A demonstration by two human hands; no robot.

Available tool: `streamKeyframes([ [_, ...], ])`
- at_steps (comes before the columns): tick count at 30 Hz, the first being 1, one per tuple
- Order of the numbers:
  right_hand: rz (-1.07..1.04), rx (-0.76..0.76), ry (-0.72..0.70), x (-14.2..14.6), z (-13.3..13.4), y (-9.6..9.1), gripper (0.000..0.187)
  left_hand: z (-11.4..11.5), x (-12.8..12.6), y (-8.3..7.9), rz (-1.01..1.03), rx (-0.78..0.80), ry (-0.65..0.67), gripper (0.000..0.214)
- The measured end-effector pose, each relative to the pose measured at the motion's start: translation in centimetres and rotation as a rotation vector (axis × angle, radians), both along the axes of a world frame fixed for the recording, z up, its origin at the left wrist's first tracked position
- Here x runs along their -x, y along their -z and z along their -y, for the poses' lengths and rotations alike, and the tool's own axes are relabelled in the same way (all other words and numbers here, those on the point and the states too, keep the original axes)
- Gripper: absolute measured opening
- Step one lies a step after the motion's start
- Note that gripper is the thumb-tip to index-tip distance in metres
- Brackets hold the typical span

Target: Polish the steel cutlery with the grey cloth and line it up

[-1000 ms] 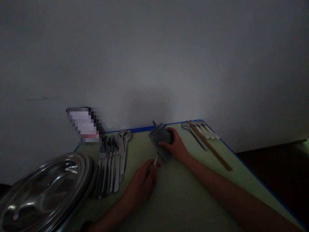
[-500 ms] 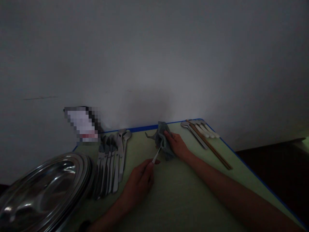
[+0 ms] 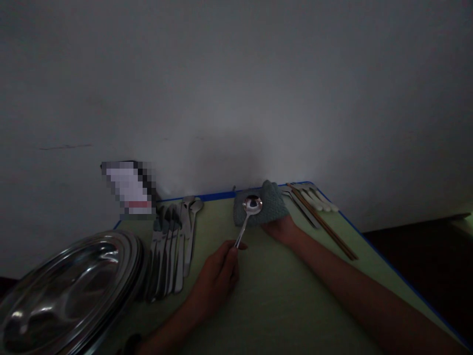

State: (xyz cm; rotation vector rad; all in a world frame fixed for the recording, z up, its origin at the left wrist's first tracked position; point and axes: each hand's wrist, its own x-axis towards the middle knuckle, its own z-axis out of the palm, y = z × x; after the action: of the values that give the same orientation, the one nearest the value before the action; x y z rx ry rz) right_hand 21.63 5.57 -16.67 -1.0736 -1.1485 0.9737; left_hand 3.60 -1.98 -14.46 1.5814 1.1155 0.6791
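One metal spoon [image 3: 253, 205], handle toward the wearer, bowl end in front of a grey-green cloth [image 3: 275, 202] near the far edge of the green table [image 3: 266, 301]; light is dim, so contact between bowl and cloth is hard to confirm. Left hand [image 3: 218, 271] grasps the spoon's handle, fingers curled around it (dark band [image 3: 132, 344] on that wrist). Right hand [image 3: 283, 229] is under the cloth, supporting it; its fingers are covered, can't judge whether they pinch it. Right of the cloth: metal utensils [image 3: 305, 209], brown chopsticks [image 3: 330, 229], white-handled cutlery [image 3: 320, 203], laid slantwise. Left: row of knives [image 3: 166, 261], two spoons [image 3: 195, 207] beside them, then stacked oval metal trays [image 3: 127, 246] nearest the wearer. Pixelated device [image 3: 129, 187] leans at the back left, against a plain grey wall [image 3: 236, 88].
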Motion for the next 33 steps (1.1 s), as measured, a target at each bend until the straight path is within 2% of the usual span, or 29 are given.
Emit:
streamKeyframes([
  [2,-0.228,0.124,-0.164,0.1,0.1,0.2,0.040,0.0,-0.1,-0.1,-0.023,-0.029,-0.008,0.033],
  [4,-0.413,0.219,-0.252,0.2,0.3,0.1,0.036,0.0,-0.1,-0.1,-0.056,-0.057,-0.017,0.033],
  [7,-0.504,0.254,-0.309,0.3,0.5,0.0,0.030,0.0,-0.2,0.1,-0.102,-0.083,-0.030,0.034],
  [10,-0.515,0.241,-0.398,0.4,0.8,0.2,0.015,-0.1,-0.1,0.2,-0.145,-0.098,-0.011,0.035],
  [11,-0.523,0.232,-0.412,0.5,0.8,0.3,0.016,-0.2,-0.1,0.3,-0.161,-0.109,0.008,0.035],
  [14,-0.532,0.195,-0.377,0.8,1.0,0.7,0.025,-0.2,-0.1,0.5,-0.222,-0.134,0.053,0.034],
  [18,-0.414,0.127,-0.299,1.1,1.0,1.0,0.024,-0.1,-0.1,0.6,-0.282,-0.134,0.078,0.036],
  [23,-0.211,0.091,-0.087,1.4,1.2,1.1,0.026,-0.2,-0.1,0.5,-0.337,-0.187,0.117,0.035],
  [28,-0.031,0.097,0.082,1.3,1.3,1.2,0.028,-0.5,0.0,0.2,-0.303,-0.107,0.132,0.034],
  [31,0.082,0.034,0.104,1.0,1.1,1.4,0.023,-0.5,0.0,0.0,-0.271,-0.052,0.123,0.035],
  [33,0.093,0.002,0.046,0.7,0.9,1.4,0.022,-0.5,0.1,0.1,-0.267,-0.042,0.120,0.036],
])
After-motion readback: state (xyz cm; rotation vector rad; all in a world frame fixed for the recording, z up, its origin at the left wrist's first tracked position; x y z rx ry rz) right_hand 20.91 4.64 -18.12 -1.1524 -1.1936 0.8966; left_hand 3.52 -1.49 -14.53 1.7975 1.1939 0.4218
